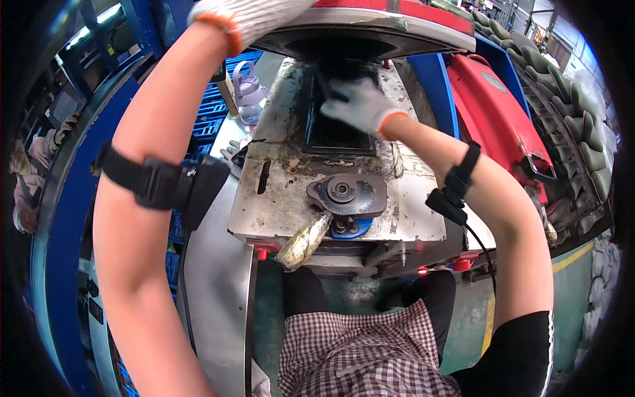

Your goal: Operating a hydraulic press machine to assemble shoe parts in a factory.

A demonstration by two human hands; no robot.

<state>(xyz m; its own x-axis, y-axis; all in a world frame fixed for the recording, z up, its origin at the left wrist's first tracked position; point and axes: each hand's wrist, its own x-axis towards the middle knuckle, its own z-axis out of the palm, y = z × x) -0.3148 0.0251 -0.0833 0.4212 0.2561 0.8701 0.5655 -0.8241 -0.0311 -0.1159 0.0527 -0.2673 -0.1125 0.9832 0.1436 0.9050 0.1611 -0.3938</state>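
My right hand (362, 106), in a white knit glove with an orange cuff, reaches over a black rectangular recess (340, 142) in a worn metal block. Motion smears its fingers, and a dark streak beside them is too blurred to name. Above the recess hangs a raised plate (423, 30) with a red top and a dark underside. My left hand (248, 18), gloved the same way, is up at that plate's left side; its fingers run past the upper edge of the view, so its grip is hidden.
Nearer me, a dark metal clamp part (347, 195) with a tape-wrapped handle (304, 241) sits on the metal block (264, 225). A lilac bottle (249, 96) stands to the left. At right are a red cover (496, 112) and racks of grey-green moulded pieces (575, 99).
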